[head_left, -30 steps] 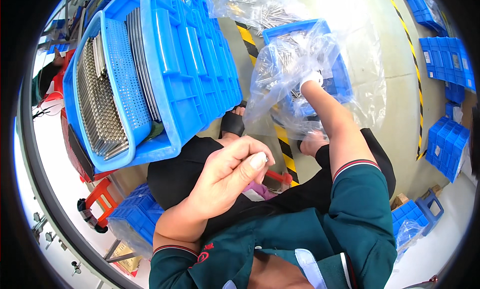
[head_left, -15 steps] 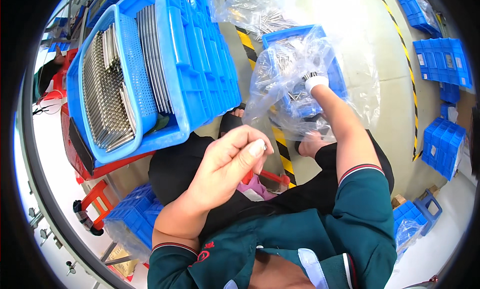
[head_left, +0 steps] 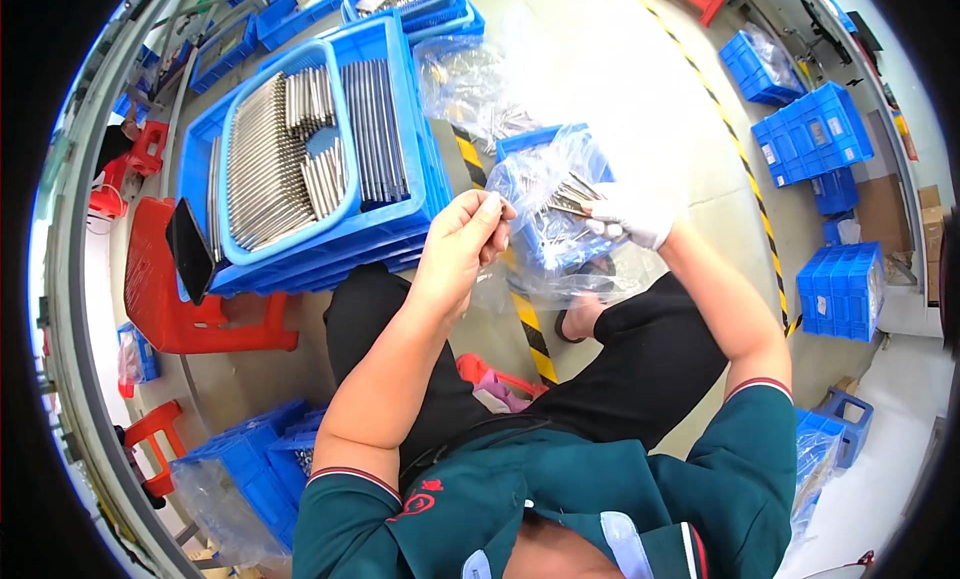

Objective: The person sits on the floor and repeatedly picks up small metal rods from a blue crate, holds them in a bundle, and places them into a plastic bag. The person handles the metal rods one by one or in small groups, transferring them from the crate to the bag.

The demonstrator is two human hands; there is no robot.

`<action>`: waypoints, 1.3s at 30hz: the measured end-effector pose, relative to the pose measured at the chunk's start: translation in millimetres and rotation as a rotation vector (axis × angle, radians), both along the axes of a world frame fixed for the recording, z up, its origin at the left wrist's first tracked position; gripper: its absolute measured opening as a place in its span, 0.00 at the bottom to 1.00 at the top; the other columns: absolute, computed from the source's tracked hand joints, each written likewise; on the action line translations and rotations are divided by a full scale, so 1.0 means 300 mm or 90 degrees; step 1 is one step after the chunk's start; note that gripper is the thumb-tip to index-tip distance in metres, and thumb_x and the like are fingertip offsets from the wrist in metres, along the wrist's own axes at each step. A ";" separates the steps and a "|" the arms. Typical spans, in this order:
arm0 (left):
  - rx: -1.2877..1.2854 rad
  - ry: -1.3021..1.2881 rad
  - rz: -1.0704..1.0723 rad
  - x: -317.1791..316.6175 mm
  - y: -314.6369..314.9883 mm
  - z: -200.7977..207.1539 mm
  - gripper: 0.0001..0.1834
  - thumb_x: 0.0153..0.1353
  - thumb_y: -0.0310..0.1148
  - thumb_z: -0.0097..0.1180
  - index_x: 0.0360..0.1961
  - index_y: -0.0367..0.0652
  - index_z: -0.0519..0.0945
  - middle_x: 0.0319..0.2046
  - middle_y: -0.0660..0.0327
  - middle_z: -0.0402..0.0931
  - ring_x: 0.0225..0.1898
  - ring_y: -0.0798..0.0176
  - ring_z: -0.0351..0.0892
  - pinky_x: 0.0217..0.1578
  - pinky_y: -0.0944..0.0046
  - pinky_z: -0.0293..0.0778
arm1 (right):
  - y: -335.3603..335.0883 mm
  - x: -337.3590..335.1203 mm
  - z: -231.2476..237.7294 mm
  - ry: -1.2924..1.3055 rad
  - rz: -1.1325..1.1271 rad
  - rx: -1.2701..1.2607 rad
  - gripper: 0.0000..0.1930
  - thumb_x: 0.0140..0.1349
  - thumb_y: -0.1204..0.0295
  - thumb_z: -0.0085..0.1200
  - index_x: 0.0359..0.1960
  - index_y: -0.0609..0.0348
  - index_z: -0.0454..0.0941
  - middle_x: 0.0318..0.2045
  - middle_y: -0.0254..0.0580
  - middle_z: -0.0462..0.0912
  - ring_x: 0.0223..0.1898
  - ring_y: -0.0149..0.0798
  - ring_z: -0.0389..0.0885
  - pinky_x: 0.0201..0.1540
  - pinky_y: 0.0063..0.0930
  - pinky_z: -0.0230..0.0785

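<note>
My right hand (head_left: pixel 638 217), in a white glove, is closed around a bunch of thin metal rods (head_left: pixel 572 193). It holds them over a small blue crate (head_left: pixel 540 139) lined with clear plastic bag, where more rods lie loose. My bare left hand (head_left: pixel 467 237) is raised to the left of it, thumb and fingers pinched together; what they hold, if anything, is hidden. Left of that hand, a light-blue basket (head_left: pixel 352 164) holds tightly packed metal rods in rows. It rests in a larger blue crate (head_left: pixel 428 194), next to a row of longer dark rods.
A red stool (head_left: pixel 165 299) stands by the stacked crates, with a dark flat panel (head_left: pixel 192 249) at their corner. More blue crates (head_left: pixel 812 134) line the right side. Yellow-black tape (head_left: pixel 530 334) crosses the floor by my feet. Plastic bags with loose rods (head_left: pixel 465 84) lie beyond the small crate.
My right hand has come up out of the bagged crate, now showing a bunch of rods in its grip. The left hand stays pinched, farther forward in view. The whole view has shifted.
</note>
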State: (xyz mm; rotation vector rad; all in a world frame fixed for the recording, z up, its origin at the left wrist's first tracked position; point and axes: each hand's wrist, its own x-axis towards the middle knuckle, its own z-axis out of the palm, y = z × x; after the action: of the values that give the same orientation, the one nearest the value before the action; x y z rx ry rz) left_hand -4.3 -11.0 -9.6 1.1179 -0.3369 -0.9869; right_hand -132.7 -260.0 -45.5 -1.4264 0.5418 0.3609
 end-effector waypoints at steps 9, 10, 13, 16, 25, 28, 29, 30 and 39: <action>-0.107 0.093 -0.003 -0.036 -0.002 0.009 0.12 0.67 0.38 0.48 0.34 0.40 0.74 0.19 0.65 0.68 0.18 0.72 0.62 0.21 0.72 0.60 | 0.334 -0.033 0.280 -0.192 -0.157 0.019 0.10 0.62 0.65 0.52 0.29 0.57 0.72 0.17 0.27 0.69 0.16 0.20 0.60 0.18 0.17 0.50; -0.113 0.103 -0.002 -0.043 0.003 0.010 0.12 0.67 0.38 0.48 0.34 0.40 0.74 0.19 0.65 0.68 0.19 0.72 0.62 0.21 0.71 0.60 | 0.354 -0.038 0.287 -0.201 -0.164 -0.003 0.10 0.62 0.65 0.52 0.28 0.57 0.72 0.17 0.26 0.68 0.16 0.20 0.60 0.18 0.17 0.50; -0.126 0.125 0.001 -0.042 0.014 0.009 0.11 0.67 0.38 0.47 0.34 0.40 0.73 0.20 0.65 0.68 0.20 0.71 0.62 0.22 0.70 0.60 | 0.373 -0.026 0.264 -0.228 -0.180 -0.012 0.09 0.62 0.66 0.51 0.27 0.56 0.71 0.15 0.26 0.67 0.16 0.20 0.61 0.18 0.17 0.50; -0.123 0.134 0.008 -0.028 0.023 -0.003 0.11 0.67 0.37 0.47 0.34 0.41 0.73 0.20 0.65 0.68 0.20 0.72 0.63 0.22 0.71 0.61 | 0.368 -0.016 0.238 -0.252 -0.185 -0.041 0.09 0.62 0.66 0.52 0.27 0.57 0.71 0.16 0.27 0.68 0.17 0.20 0.61 0.19 0.18 0.52; -0.101 0.128 0.008 -0.005 0.009 -0.002 0.09 0.66 0.36 0.49 0.34 0.40 0.74 0.21 0.65 0.69 0.21 0.71 0.64 0.24 0.70 0.62 | 0.335 0.031 0.244 -0.244 -0.127 -0.252 0.13 0.60 0.63 0.54 0.29 0.62 0.73 0.19 0.33 0.70 0.23 0.26 0.65 0.26 0.25 0.60; -0.106 0.121 0.005 0.006 0.000 -0.019 0.10 0.65 0.36 0.52 0.33 0.40 0.74 0.21 0.66 0.70 0.21 0.72 0.64 0.24 0.70 0.63 | 0.322 0.040 0.228 -0.251 -0.103 -0.312 0.12 0.60 0.64 0.54 0.34 0.62 0.74 0.22 0.30 0.70 0.24 0.22 0.65 0.26 0.21 0.60; -0.108 0.108 0.003 0.012 -0.001 -0.023 0.10 0.64 0.35 0.53 0.33 0.39 0.74 0.21 0.66 0.70 0.21 0.72 0.65 0.25 0.70 0.64 | 0.321 0.038 0.226 -0.258 -0.104 -0.325 0.13 0.60 0.63 0.54 0.33 0.62 0.74 0.21 0.33 0.71 0.24 0.25 0.66 0.27 0.23 0.61; -0.109 0.096 0.000 0.016 -0.001 -0.025 0.10 0.64 0.35 0.53 0.33 0.39 0.74 0.21 0.66 0.70 0.21 0.72 0.65 0.25 0.70 0.64 | 0.320 0.036 0.224 -0.266 -0.104 -0.338 0.13 0.60 0.63 0.54 0.32 0.62 0.74 0.21 0.35 0.71 0.24 0.27 0.66 0.28 0.26 0.62; -0.066 0.079 -0.040 0.027 0.015 0.005 0.10 0.64 0.33 0.52 0.40 0.36 0.77 0.24 0.64 0.72 0.23 0.70 0.67 0.26 0.69 0.65 | 0.319 0.031 0.243 -0.250 -0.102 -0.325 0.15 0.59 0.61 0.55 0.31 0.63 0.74 0.20 0.37 0.72 0.24 0.28 0.67 0.27 0.28 0.63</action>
State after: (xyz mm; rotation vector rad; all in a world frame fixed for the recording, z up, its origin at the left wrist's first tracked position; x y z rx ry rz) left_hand 3.9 -6.5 -8.0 0.9532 -0.3205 -1.0772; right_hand -123.5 -164.3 27.4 -1.8723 0.4358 -0.2051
